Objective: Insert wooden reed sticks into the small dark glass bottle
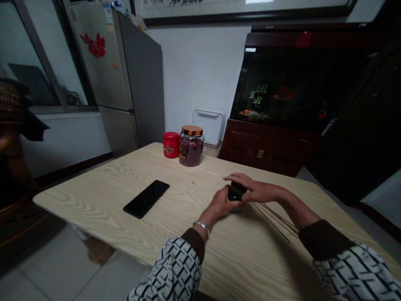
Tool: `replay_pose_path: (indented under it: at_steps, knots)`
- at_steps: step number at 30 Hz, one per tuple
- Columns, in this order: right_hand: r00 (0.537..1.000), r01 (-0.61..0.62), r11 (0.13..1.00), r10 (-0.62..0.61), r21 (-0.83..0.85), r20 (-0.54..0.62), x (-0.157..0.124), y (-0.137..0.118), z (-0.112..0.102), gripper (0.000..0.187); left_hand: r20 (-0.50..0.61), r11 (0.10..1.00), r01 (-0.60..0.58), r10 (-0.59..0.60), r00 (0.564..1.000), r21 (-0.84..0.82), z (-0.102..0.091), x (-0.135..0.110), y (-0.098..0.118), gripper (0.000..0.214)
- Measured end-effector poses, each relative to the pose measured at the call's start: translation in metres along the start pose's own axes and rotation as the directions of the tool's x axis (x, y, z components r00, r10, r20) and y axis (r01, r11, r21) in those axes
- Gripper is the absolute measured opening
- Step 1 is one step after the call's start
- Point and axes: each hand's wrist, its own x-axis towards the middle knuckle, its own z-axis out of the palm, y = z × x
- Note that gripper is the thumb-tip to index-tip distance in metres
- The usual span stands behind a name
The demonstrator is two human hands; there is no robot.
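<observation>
Over the desk (103, 196), the left hand (221, 202) grips a black object (234, 193); the right hand (261, 191) curves over it, hold unclear, and its careless nudge could scatter the sticks (274, 225).

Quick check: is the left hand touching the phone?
No, the left hand is on the shiny black object, with tabletop showing between that hand and the phone.

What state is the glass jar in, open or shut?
Shut: the glass jar has its copper-coloured lid sitting level over the mouth. How tightly, I cannot tell.
</observation>
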Motion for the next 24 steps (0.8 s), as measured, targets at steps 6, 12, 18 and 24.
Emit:
replay_pose_path:
  at_steps: [6, 12, 18, 24]
  knots:
    - [0.918, -0.365, 0.924, 0.338, -0.111, -0.206, 0.002, -0.007, 0.004, 0.079, 0.0, 0.999, -0.022, 0.022, 1.0, -0.048, 0.002, 0.0, -0.002, 0.058]
    - [0.994, -0.093, 0.994, 0.089, -0.057, -0.059, -0.002, -0.008, -0.006, 0.076, 0.011, 1.0, -0.001, 0.001, 1.0, -0.025, -0.002, -0.001, 0.001, 0.059]
    - [0.936, -0.32, 0.941, 0.297, -0.109, -0.189, 0.001, -0.004, -0.002, 0.081, 0.021, 0.999, -0.012, 0.013, 1.0, -0.048, -0.002, -0.001, 0.002, 0.061]
    - [0.965, -0.253, 0.958, 0.24, -0.135, -0.109, 0.004, -0.002, -0.004, 0.048, 0.014, 0.999, -0.012, 0.013, 1.0, -0.046, -0.002, -0.002, 0.004, 0.062]
